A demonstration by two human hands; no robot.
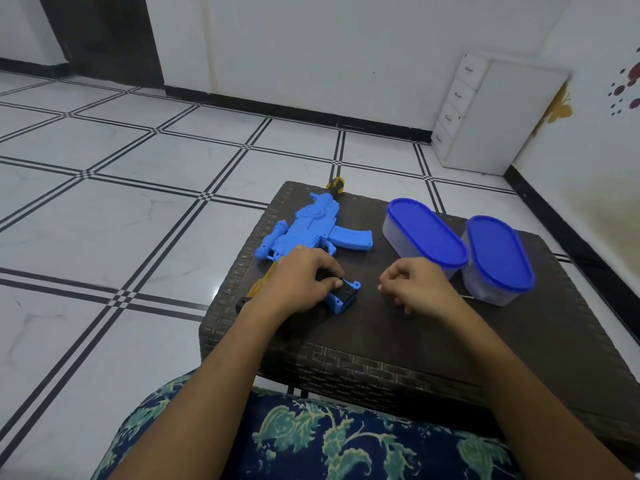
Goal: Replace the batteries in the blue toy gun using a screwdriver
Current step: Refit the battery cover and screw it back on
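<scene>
The blue toy gun (304, 230) lies flat on its side on the left part of the worktop (381, 341), its barrel pointing away so that the orange-and-black muzzle tip (335, 186) reaches the far edge. Its magazine sticks out to the right, and its amber stock (260, 283) runs back toward the near left edge. The gun's handle (341, 296) points toward the person, its butt end showing a black face framed in blue. The left grip (301, 278) lies over the rear of the gun, fingers and thumb curled tight round the top of the handle, where the fingertips pinch at a black part (325, 273). The right grip (412, 282) sits just to the right of the handle and apart from it. It rests low over the worktop with the fingers curled in toward the palm, and I cannot tell whether anything is held inside them. Beyond it stand two oval clear containers with blue lids, the left container (427, 233) just beside the right container (498, 254), both on the right part of the worktop and near the right wrist. The worktop is dark brown with a woven pattern along its edges. At the bottom edge, between the forearms, lies blue cloth with a green floral print (329, 438). Around it all spreads a white tiled floor (138, 202) with black lines, and a white drawer unit (485, 116) stands in the far right corner against the wall.
</scene>
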